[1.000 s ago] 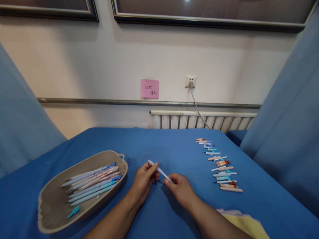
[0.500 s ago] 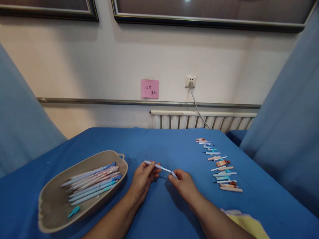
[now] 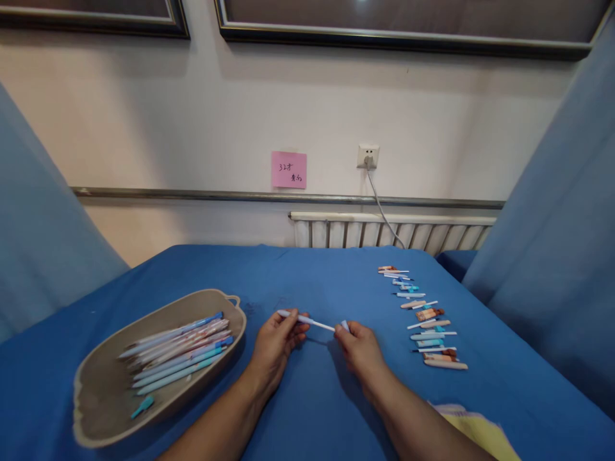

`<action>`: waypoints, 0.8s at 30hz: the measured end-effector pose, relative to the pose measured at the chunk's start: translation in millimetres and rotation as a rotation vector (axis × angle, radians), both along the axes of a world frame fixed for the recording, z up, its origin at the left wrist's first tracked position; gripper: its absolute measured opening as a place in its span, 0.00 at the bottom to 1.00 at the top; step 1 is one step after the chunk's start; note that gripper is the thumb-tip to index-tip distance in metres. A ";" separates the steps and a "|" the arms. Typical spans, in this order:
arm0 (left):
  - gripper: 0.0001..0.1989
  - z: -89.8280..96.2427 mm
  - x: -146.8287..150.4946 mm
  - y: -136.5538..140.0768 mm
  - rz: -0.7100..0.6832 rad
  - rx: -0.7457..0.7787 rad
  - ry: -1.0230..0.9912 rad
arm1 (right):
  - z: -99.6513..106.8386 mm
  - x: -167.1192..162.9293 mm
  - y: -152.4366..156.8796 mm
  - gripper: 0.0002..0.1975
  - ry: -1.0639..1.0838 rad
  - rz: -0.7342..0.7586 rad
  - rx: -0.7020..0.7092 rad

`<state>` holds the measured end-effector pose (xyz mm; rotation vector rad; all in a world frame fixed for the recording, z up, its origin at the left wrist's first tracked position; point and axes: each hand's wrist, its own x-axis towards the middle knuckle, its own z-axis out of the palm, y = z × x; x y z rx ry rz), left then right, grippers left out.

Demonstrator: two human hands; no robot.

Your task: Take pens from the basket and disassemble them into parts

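My left hand is closed around a pale lavender pen barrel, pointed left, above the blue cloth. A thin white pen refill sticks out of the barrel's right end and reaches my right thumb. My right hand is pinched on a short lavender pen part, mostly hidden by the fingers. Whether those fingers also touch the refill's tip, I cannot tell. To the left, a beige basket holds several pens in blue, white and pinkish tones, along with a small teal pen piece.
A column of pen parts, with barrels, refills and small pieces, lies along the right side of the blue-covered table. A yellow cloth is at the lower right. Behind stand a radiator and a wall socket.
My right hand has shifted a little to the right with the short pen part, and more of the white refill shows between the hands. My left hand has stayed nearly still.
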<state>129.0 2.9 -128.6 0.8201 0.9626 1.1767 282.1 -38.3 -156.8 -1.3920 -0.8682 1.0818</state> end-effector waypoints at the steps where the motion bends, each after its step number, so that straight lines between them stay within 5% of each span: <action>1: 0.09 0.3 -1.2 2.0 0.047 -0.001 -0.014 | 1.7 2.3 -0.1 0.13 0.044 -0.034 -0.030; 9: 0.05 -2.1 -5.3 6.6 0.170 -0.045 -0.066 | 11.4 13.2 -2.8 0.13 0.399 -0.219 -0.055; 17: 0.12 -1.4 12.9 -15.0 -0.183 0.052 0.055 | 5.3 -0.8 -7.2 0.15 0.472 0.083 -0.088; 24: 0.19 -2.7 9.2 -8.8 -0.067 0.074 0.205 | 8.9 -1.5 -8.7 0.18 0.469 0.206 -0.180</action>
